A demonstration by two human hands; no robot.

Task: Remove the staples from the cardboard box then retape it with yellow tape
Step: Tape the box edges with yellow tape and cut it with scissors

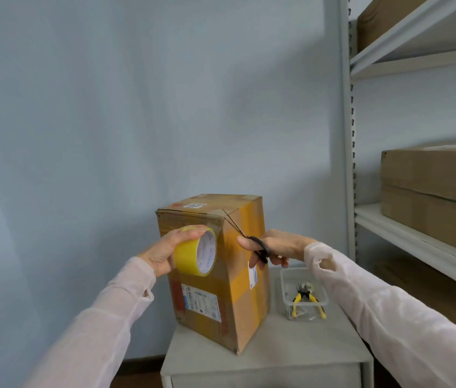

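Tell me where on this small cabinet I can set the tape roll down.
Best patch: the bare cabinet top at near right, bordered by the cardboard box, the clear tub holding pliers, and the front edge. A narrower bare wedge lies left of the box's front corner. Between box and tub it is tight.

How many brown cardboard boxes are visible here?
4: the taped box on the grey table, one on the top shelf, two stacked on the middle shelf; others may be hidden.

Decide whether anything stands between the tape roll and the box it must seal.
Nothing visible does. The left hand holds the roll before the box, near its top; scissors in the right hand point at the corner alongside.
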